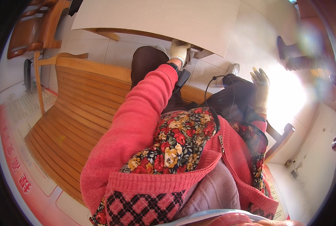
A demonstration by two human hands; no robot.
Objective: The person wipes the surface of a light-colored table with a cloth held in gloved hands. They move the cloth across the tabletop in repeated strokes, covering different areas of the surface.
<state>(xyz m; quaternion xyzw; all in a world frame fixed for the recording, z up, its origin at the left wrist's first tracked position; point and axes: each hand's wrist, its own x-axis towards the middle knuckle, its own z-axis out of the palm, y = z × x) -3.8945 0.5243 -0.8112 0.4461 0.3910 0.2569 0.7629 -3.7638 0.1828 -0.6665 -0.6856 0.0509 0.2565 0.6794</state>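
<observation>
My left hand (179, 51), in a pale work glove, is at the near edge of the pale table (160, 17). Its fingers look curled, and a dark grey, soft-looking thing (189, 57) shows right beside them; its kind is unclear. A black band (173, 66) circles that wrist. At the right, beside my knee, my right hand (261, 88) wears a similar glove. Its fingers are stretched out and apart, with nothing seen in them. Strong glare falls next to this hand.
I sit on a slatted wooden bench (77, 109). A black box-shaped device (183, 78) and a thin looping black cable (206, 90) are near my lap. Wooden chairs (34, 30) stand at the far left. A red-and-white printed sheet (15, 147) is beyond the bench.
</observation>
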